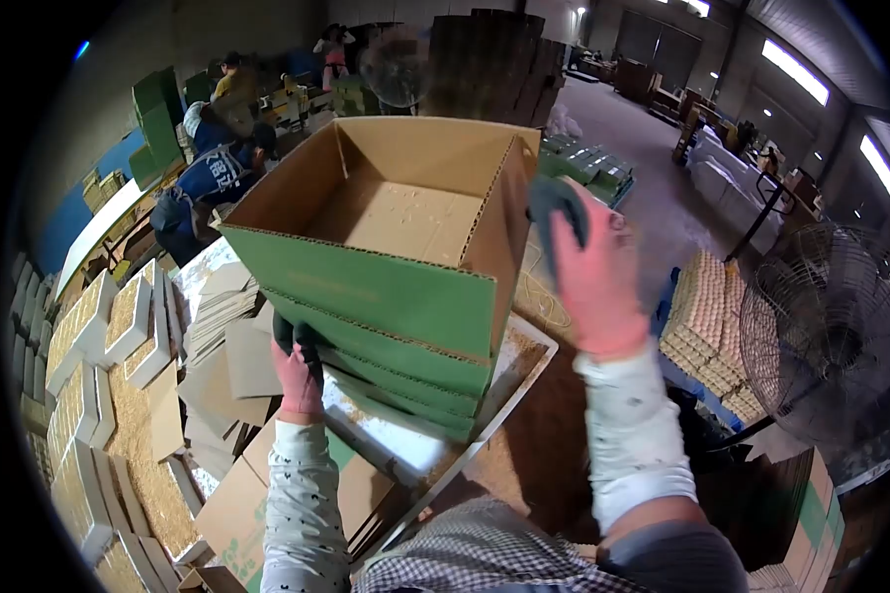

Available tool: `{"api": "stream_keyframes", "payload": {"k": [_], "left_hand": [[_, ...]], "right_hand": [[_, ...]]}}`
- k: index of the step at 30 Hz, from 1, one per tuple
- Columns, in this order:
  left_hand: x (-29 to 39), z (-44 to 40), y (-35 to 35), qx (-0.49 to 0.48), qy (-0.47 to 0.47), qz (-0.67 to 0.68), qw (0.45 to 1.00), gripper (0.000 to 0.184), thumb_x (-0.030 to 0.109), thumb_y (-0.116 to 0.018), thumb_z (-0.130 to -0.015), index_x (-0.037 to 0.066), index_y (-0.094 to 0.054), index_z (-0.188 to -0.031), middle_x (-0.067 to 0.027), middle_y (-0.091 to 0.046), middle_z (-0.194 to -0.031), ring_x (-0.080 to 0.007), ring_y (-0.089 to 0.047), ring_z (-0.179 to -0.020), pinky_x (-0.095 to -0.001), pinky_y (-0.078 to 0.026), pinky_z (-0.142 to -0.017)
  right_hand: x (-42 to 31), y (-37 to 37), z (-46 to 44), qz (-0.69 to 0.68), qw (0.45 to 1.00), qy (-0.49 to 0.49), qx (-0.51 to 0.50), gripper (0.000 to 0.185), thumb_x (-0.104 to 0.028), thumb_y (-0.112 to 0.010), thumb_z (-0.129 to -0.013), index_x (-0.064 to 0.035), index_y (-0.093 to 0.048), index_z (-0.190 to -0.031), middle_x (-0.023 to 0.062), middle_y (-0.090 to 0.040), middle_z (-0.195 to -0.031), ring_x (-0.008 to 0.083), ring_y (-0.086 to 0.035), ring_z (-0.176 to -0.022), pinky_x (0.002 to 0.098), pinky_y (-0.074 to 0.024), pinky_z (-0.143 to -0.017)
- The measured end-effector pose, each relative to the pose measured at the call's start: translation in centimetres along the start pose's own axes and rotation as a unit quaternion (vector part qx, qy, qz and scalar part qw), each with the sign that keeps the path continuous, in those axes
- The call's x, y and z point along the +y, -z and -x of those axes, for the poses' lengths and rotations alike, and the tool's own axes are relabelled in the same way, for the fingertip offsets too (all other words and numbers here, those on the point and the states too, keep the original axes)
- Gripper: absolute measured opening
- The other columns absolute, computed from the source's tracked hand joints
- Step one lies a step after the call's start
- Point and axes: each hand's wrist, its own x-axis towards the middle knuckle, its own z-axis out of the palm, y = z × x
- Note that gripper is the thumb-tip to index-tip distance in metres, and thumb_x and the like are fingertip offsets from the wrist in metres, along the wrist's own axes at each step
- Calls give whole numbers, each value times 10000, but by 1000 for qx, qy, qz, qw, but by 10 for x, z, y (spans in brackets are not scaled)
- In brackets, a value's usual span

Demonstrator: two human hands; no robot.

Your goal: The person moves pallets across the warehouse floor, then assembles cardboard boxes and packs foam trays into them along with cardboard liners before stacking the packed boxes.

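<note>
Stacked one on another in front of me are several open cardboard boxes (pixel 366 277), green outside and brown inside. Bits of straw-coloured debris lie on the top box's floor. My left hand (pixel 299 371), in a pink glove with dark fingertips, is closed at the stack's lower left front corner. On the other side, my right hand (pixel 593 267), gloved the same way, is raised beside the top box's right wall. Its fingers are bent but apart, and I see nothing held in them. Under the stack is a white tray-like surface (pixel 509 381) with a raised rim.
Flat cardboard sheets (pixel 213 390) and white trays of shavings (pixel 79 326) lie to the left. At right stand a fan (pixel 841 341), stacked egg trays (pixel 707 331) and folded cartons (pixel 811 524). A person in blue (pixel 208 178) bends at the back left, with others beyond.
</note>
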Motion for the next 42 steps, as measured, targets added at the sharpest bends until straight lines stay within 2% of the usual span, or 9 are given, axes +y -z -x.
{"api": "stream_keyframes", "payload": {"k": [6, 13, 17, 20, 29, 35, 37, 39, 42], "left_hand": [[19, -13, 39, -150, 123, -209, 959, 441, 190, -530, -903, -11, -418, -1280, -111, -568, -1154, -207, -531, -1054, -317, -419, -905], [3, 98, 340, -328, 284, -694, 575, 860, 482, -770, -598, 37, -447, -1258, -186, -540, -1200, -325, -504, -1132, -390, -415, -949], [24, 105, 362, -198, 340, -701, 595, 834, 421, -767, -610, 65, -420, -1280, -177, -508, -1227, -318, -464, -1162, -424, -372, -958], [65, 91, 347, -81, -135, -769, 620, 744, 347, -781, -577, 108, -444, -1195, -118, -528, -1099, -289, -467, -1063, -416, -349, -936], [259, 166, 205, -94, -208, -683, 693, 669, 276, -758, -603, 98, -520, -1202, -94, -485, -1250, -337, -387, -1215, -511, -244, -1041], [362, 177, 172, -319, -116, -513, 788, 153, 102, -537, -686, 98, -643, -797, -55, -658, -923, -256, -607, -953, -386, -489, -858], [350, 170, 238, -314, 137, -400, 850, 474, 134, -680, -610, 45, -582, -1066, -157, -574, -1111, -348, -490, -1128, -461, -279, -1044], [306, 157, 260, 47, -66, -826, 558, 616, 256, -673, -724, 51, -467, -1267, -193, -496, -1257, -364, -430, -1199, -393, -300, -1044], [287, 152, 283, -7, 59, -777, 627, 596, 269, -604, -801, 61, -402, -1322, -179, -479, -1292, -336, -459, -1184, -364, -320, -1031]], "right_hand": [[-7, -45, 10, 37, 990, -53, -123, 282, -325, -592, -805, -57, -594, -895, 140, -625, -758, 305, -615, -689, 405, -473, -625], [-76, 18, 88, -61, 988, -75, 124, 450, -150, -680, -667, 31, -523, -1048, 191, -536, -1063, 365, -515, -988, 433, -410, -857], [-178, 4, 92, -259, 957, 103, -80, 400, -180, -685, -644, -20, -562, -989, 156, -529, -1048, 308, -522, -946, 414, -412, -837], [-249, -42, 77, -208, 944, 187, -177, 460, -287, -668, -696, -49, -537, -1068, 127, -505, -1049, 291, -490, -961, 419, -377, -865], [-305, -146, 83, -43, 719, 289, -630, 657, -539, -460, -859, 3, -424, -1228, 178, -584, -1044, 334, -604, -895, 387, -462, -788], [-347, -206, 70, -70, 758, 267, -591, 689, -420, -547, -843, -12, -316, -1348, 136, -606, -1067, 248, -603, -958, 370, -461, -776], [-372, -205, 80, 10, 728, 295, -618, 698, -426, -577, -816, -37, -326, -1339, 115, -602, -1070, 223, -592, -980, 366, -449, -811], [-366, -217, 105, -58, 797, 438, -412, 776, -520, -585, -761, -58, -343, -1336, 147, -488, -1227, 292, -441, -1176, 462, -271, -1018], [-312, -162, 95, -242, 727, 449, -459, 791, -542, -639, -676, -65, -439, -1274, 155, -437, -1280, 329, -351, -1248, 515, -152, -1079]]}}
